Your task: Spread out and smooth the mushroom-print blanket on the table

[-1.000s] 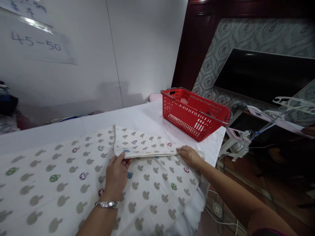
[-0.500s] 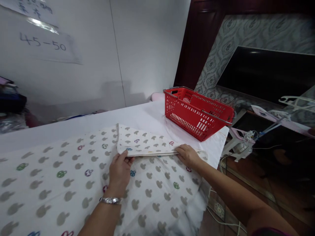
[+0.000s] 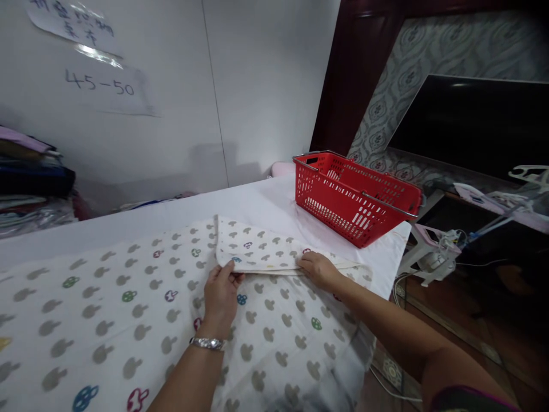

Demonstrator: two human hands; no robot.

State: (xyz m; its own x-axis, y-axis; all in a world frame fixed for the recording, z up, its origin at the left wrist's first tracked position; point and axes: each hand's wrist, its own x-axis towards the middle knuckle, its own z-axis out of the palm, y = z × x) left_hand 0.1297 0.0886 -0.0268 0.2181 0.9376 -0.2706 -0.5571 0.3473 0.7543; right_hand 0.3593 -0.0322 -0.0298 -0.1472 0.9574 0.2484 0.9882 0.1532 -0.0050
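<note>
A white cloth [image 3: 128,303] printed with grey and coloured mushroom shapes lies spread over the table. Its far right corner is folded back into a flap [image 3: 261,252]. My left hand [image 3: 222,293], with a silver watch at the wrist, pinches the near left edge of that flap, fingers closed on it. On the flap's near right edge sits my right hand [image 3: 317,269], fingers curled on the fabric.
A red plastic basket [image 3: 355,197] with metal handles stands at the table's far right corner on the white table cover [image 3: 171,214]. Folded clothes [image 3: 30,171] are stacked at the left by the wall. A dark screen and a white stand with cables are right of the table.
Both hands keep their hold on the flap's edge; my right hand has slid a little left along it. The view has shifted, so more of the stacked clothes shows at left.
</note>
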